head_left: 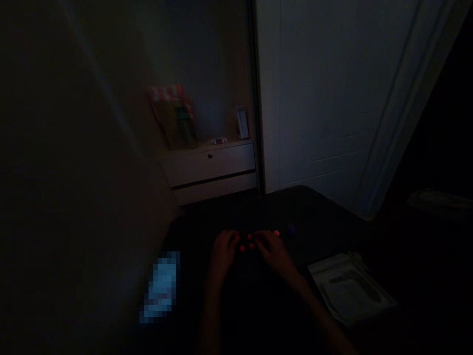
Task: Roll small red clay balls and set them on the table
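Note:
In the dim light, several small round red balls (pixel 242 248) lie on a dark tabletop (pixel 288 207) between my two hands. My left hand (pixel 223 247) comes in from the left, fingers bent, with a red ball (pixel 237 237) at its thumb and fingertips. On the other side my right hand (pixel 272 247) reaches inward with thumb and fingers slightly apart. Its fingertips are close to two red balls; whether they touch is hard to see. Just beyond that hand sits a brighter orange-red ball (pixel 277 233), beside a larger dark purple ball (pixel 291 230).
A pale flat packet (pixel 351 288) lies at the right near edge. A glowing pixelated patch (pixel 160 288) is at lower left. Behind the table stand drawers (pixel 210 167), with a green-capped bottle (pixel 185 123) and a red-and-white patterned item (pixel 166 93) above, next to a white door panel (pixel 318 98).

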A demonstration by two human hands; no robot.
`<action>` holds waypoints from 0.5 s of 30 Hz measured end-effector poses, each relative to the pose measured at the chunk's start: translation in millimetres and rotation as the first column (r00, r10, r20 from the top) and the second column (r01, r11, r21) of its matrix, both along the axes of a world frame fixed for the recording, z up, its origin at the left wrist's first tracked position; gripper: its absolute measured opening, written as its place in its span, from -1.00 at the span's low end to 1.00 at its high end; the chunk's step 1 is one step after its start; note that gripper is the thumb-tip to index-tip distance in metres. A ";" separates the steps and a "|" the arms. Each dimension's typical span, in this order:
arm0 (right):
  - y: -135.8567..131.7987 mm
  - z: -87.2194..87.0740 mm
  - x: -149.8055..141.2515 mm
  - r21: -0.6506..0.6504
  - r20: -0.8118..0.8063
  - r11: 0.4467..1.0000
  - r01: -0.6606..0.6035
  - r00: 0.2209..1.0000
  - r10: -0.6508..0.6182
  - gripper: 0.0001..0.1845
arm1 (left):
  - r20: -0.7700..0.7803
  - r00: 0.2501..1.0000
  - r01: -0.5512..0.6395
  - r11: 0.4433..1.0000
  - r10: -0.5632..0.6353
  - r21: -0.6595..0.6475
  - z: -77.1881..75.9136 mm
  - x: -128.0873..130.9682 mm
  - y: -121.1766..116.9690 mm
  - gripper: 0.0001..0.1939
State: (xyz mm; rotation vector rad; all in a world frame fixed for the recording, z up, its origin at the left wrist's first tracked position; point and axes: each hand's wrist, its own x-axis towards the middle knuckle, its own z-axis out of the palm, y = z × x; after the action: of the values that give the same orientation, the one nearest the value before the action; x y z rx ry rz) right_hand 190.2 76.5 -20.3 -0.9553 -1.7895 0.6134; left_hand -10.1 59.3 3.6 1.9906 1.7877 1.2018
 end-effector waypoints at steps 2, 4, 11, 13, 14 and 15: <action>0.2 1.1 0.4 -0.010 -0.009 1.000 0.013 1.000 -0.013 -0.79 | 0.041 0.998 -0.045 0.999 0.044 0.025 3.9 -2.4 -8.5 -0.77; -2.0 4.5 0.1 -0.010 -0.036 0.999 0.036 0.999 -0.037 -0.79 | 0.149 0.985 -0.095 0.993 0.085 0.063 9.3 -1.9 -22.6 -0.77; -40.0 28.3 -13.2 -0.018 -0.223 0.998 -0.065 0.973 0.060 -0.76 | 0.474 0.878 0.058 0.998 -0.063 0.024 19.9 29.0 -76.2 -0.68; -51.7 33.4 -16.8 -0.003 -0.225 0.992 -0.128 0.967 0.124 -0.79 | 0.482 0.874 0.032 0.997 -0.059 0.064 17.4 37.8 -83.4 -0.70; -56.3 35.3 -17.6 0.002 -0.229 0.990 -0.141 0.964 0.138 -0.80 | 0.487 0.872 0.013 0.997 -0.049 0.077 15.4 41.0 -86.0 -0.69; -60.1 36.8 -17.8 -0.002 -0.239 0.990 -0.142 0.961 0.138 -0.82 | 0.505 0.862 -0.001 0.996 -0.045 0.090 13.1 43.4 -88.3 -0.65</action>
State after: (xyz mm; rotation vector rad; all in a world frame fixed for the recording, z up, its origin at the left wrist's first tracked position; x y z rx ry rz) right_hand 172.4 16.4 16.5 -0.7373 -1.6468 0.8008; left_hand 33.3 -29.1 16.7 1.5236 1.4590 1.6337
